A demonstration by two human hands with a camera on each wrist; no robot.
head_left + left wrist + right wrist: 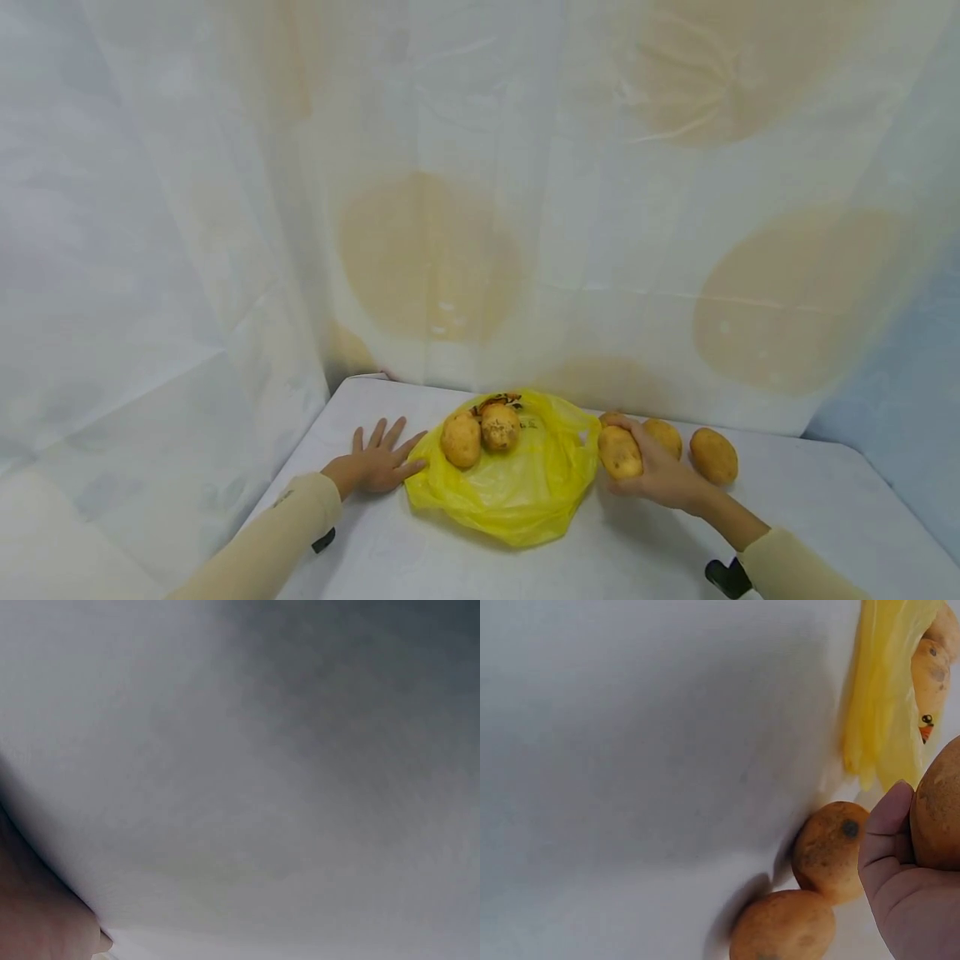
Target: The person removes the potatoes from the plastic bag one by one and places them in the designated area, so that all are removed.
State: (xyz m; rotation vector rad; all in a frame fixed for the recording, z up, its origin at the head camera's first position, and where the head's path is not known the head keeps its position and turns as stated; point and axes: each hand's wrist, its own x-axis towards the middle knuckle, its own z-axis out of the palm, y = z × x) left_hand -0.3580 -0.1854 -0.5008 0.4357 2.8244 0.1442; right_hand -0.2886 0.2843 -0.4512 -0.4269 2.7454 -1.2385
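Right hand (662, 477) around a potato (619, 452), second potato (610, 418) mostly hidden behind.

In the head view, the left arm (262, 533) slants up from the bottom left in a pale sleeve (300, 506), and the left hand (380, 468) lies palm down, fingers straight and fanned apart, low and left of centre. The right arm (798, 562) enters at the bottom right; the right hand (666, 481), low and right of centre, curls in a grip. The left wrist view shows only part of a hand, at lower left.
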